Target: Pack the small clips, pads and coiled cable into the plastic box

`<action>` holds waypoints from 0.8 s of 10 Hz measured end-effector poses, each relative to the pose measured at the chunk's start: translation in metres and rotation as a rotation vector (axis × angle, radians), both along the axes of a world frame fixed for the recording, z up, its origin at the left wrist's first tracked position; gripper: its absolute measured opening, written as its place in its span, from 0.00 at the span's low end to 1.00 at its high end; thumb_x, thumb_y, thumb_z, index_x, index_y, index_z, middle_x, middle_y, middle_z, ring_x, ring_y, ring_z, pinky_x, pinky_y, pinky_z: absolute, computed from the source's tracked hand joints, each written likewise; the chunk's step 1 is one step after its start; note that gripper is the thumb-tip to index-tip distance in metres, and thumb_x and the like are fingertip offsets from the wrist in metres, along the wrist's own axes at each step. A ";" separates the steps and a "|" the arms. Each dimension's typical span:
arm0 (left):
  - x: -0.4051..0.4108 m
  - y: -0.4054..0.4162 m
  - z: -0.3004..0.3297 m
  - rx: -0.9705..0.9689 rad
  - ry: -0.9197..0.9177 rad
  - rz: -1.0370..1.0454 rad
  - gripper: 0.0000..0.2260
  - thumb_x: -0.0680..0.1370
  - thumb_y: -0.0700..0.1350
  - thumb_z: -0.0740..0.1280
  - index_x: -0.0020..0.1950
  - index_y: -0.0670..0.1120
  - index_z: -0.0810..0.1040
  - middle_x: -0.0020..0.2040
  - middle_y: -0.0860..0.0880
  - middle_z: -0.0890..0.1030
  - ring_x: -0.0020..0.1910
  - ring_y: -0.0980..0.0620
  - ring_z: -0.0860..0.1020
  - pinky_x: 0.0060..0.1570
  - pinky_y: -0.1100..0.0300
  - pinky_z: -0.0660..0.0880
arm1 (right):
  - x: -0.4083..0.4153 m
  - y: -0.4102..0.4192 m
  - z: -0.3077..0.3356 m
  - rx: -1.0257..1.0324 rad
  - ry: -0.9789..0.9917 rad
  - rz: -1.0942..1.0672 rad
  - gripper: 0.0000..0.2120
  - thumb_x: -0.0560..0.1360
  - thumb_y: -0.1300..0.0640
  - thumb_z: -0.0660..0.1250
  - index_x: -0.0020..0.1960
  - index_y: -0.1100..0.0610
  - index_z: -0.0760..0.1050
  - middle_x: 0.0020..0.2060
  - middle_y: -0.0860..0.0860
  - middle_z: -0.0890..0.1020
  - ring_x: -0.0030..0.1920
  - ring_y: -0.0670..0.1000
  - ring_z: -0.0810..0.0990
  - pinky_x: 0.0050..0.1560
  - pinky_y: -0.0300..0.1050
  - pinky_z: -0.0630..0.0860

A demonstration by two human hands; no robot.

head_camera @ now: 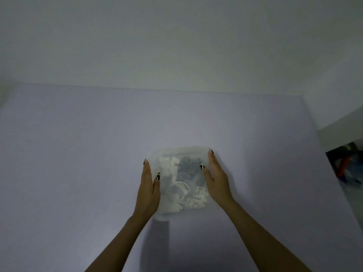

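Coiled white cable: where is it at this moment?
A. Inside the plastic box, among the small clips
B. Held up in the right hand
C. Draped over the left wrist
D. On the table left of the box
A: the coiled white cable lies within the translucent plastic box, with small white clips beside it, while both hands grip the box's sides.

Both forearms are showing bare, with no sleeves reaching them. The left hand (147, 190) and right hand (217, 178) are wearing long dark nail polish with thin white curved lines on the fingers (157, 176).
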State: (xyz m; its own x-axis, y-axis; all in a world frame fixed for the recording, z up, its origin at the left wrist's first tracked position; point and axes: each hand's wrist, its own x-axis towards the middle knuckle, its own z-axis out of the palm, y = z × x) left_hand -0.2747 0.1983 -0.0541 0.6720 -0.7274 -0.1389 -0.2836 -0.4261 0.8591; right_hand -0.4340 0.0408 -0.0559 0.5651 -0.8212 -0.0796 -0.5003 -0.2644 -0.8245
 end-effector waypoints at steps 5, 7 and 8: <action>0.071 -0.027 -0.001 0.084 -0.035 0.022 0.26 0.83 0.50 0.51 0.78 0.46 0.45 0.79 0.50 0.50 0.77 0.53 0.52 0.74 0.57 0.50 | 0.071 -0.020 -0.004 -0.063 0.062 -0.010 0.27 0.82 0.55 0.57 0.78 0.56 0.52 0.77 0.52 0.57 0.77 0.49 0.56 0.70 0.34 0.52; 0.072 -0.029 -0.003 0.076 -0.036 0.026 0.26 0.83 0.51 0.51 0.78 0.47 0.44 0.79 0.51 0.49 0.77 0.53 0.52 0.74 0.56 0.51 | 0.072 -0.019 -0.005 -0.070 0.049 -0.024 0.27 0.82 0.52 0.56 0.78 0.54 0.52 0.77 0.50 0.57 0.76 0.49 0.56 0.72 0.39 0.54; 0.069 -0.023 -0.007 0.105 -0.049 0.017 0.30 0.82 0.56 0.50 0.78 0.46 0.42 0.79 0.50 0.45 0.77 0.53 0.47 0.76 0.51 0.47 | 0.065 -0.015 0.002 0.013 0.002 -0.055 0.28 0.81 0.47 0.55 0.78 0.50 0.51 0.77 0.48 0.57 0.76 0.48 0.56 0.71 0.40 0.56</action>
